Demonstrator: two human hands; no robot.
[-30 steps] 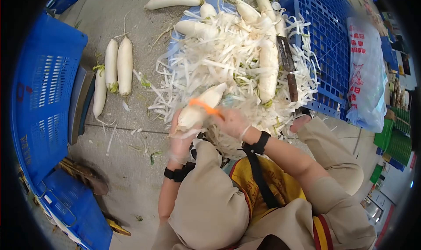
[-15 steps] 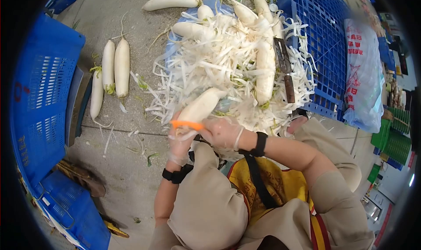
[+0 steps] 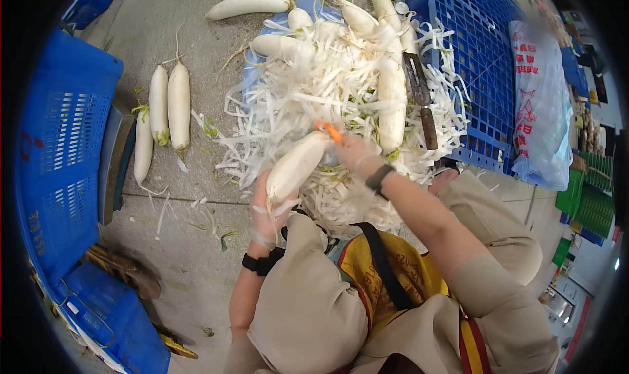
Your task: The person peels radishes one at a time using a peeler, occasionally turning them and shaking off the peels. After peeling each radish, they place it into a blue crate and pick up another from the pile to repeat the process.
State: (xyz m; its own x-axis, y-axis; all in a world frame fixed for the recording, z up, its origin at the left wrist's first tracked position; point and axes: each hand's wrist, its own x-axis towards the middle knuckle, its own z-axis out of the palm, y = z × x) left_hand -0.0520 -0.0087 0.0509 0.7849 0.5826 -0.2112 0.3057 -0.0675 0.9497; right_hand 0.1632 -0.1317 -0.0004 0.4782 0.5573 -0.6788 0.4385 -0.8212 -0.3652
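A white daikon radish [image 3: 296, 165] rests tilted in my gloved left hand [image 3: 264, 207], its thin root end toward me and its other end over the heap. Fingers of that hand wrap round its lower part. My right hand [image 3: 359, 156], slightly blurred, is closed on an orange peeler [image 3: 333, 133] at the radish's far end. Beyond both hands spreads a heap of white peelings [image 3: 327, 79], with a large daikon [image 3: 392, 102] lying on it. A knife [image 3: 420, 98] with a dark blade and brown handle lies right of that daikon.
Several whole daikons [image 3: 179, 105] lie on the concrete floor at the left. Blue crates [image 3: 72, 131] stand along the left side, and a blue plastic pallet [image 3: 475, 66] stands right of the heap. A printed plastic bag [image 3: 537, 105] leans beyond it.
My right hand has moved the orange peeler from the near end of the radish up to its far end. My left hand still holds the radish.
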